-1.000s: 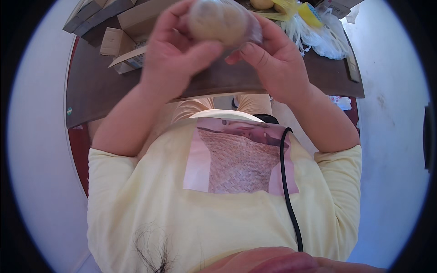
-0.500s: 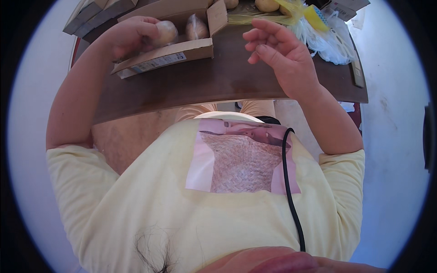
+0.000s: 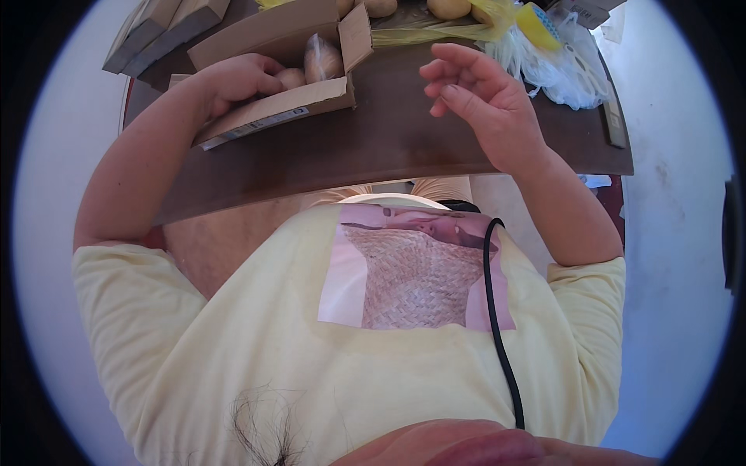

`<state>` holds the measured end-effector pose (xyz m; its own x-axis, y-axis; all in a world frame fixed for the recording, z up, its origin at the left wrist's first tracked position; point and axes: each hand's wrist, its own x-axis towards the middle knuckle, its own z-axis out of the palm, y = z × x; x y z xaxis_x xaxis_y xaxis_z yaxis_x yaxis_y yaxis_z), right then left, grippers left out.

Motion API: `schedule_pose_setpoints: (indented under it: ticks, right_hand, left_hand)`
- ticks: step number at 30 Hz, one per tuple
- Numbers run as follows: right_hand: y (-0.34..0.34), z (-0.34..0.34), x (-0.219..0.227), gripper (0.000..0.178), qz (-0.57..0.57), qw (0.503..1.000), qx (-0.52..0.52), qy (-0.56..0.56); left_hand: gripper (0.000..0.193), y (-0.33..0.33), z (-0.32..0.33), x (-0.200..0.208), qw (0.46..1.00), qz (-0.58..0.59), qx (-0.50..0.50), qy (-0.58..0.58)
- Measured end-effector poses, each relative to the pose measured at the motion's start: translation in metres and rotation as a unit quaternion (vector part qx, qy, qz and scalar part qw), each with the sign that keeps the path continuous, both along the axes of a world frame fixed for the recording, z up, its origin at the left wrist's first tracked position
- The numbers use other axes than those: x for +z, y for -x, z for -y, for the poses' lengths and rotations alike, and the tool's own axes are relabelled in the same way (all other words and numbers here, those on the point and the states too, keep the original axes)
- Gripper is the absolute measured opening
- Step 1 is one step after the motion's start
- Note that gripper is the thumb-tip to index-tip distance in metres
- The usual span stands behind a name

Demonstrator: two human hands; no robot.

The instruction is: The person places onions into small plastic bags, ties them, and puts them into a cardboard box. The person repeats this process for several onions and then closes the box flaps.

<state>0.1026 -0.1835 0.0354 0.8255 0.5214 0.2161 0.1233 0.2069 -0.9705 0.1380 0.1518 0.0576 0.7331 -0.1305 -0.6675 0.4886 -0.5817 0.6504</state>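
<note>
My left hand [image 3: 239, 81] reaches down into an open cardboard box [image 3: 334, 92], its fingers closed round a round, tan potato [image 3: 291, 78] that they partly hide. Right beside that one, a second potato [image 3: 322, 64] in clear plastic film stands inside the box. My right hand [image 3: 491, 102] hovers above the brown table to the right of the box. Its fingers are loosely bent and apart, with nothing in them.
Several loose potatoes [image 3: 448, 8] lie at the far edge on a yellow plastic bag [image 3: 435, 35]. White plastic bags [image 3: 571, 81] and a yellow tape roll [image 3: 538, 27] sit at the far right. Flat cardboard boxes [image 3: 167, 35] are at the far left of the table [image 3: 373, 147].
My left hand has lowered the potato from above the box into it, next to the wrapped one. The box has shifted slightly left and nearer. My right hand has hardly moved.
</note>
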Motion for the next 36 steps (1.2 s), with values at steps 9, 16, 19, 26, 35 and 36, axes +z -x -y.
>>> schedule_pose_setpoints:
  ticks: [9, 16, 19, 26, 35, 36]
  right_hand:
    - [-0.001, 0.012, 0.002, 0.039, -0.015, 0.998, -0.01, 0.058]
    - [0.002, 0.024, 0.003, 0.038, -0.044, 0.996, -0.017, 0.074]
    - [0.004, 0.031, 0.002, 0.038, -0.047, 0.995, -0.021, 0.08]
    - [0.006, 0.048, -0.002, 0.038, -0.064, 0.993, -0.024, 0.096]
    - [0.005, 0.068, -0.002, 0.033, -0.056, 0.987, -0.024, 0.149]
    - [0.005, 0.071, -0.003, 0.032, -0.057, 0.986, -0.031, 0.151]
  left_hand:
    - [0.055, 0.001, -0.005, -0.005, 0.999, 0.038, 0.022, -0.013]
    - [0.054, 0.003, -0.004, -0.002, 0.994, 0.075, -0.005, -0.077]
    - [0.053, 0.011, 0.005, 0.008, 0.964, 0.152, -0.065, -0.21]
    - [0.045, 0.025, 0.013, 0.038, 0.964, 0.165, -0.068, -0.198]
    - [0.031, 0.047, 0.079, 0.068, 0.919, 0.377, -0.118, 0.01]
    - [0.03, 0.048, 0.098, 0.068, 0.914, 0.38, -0.133, 0.055]
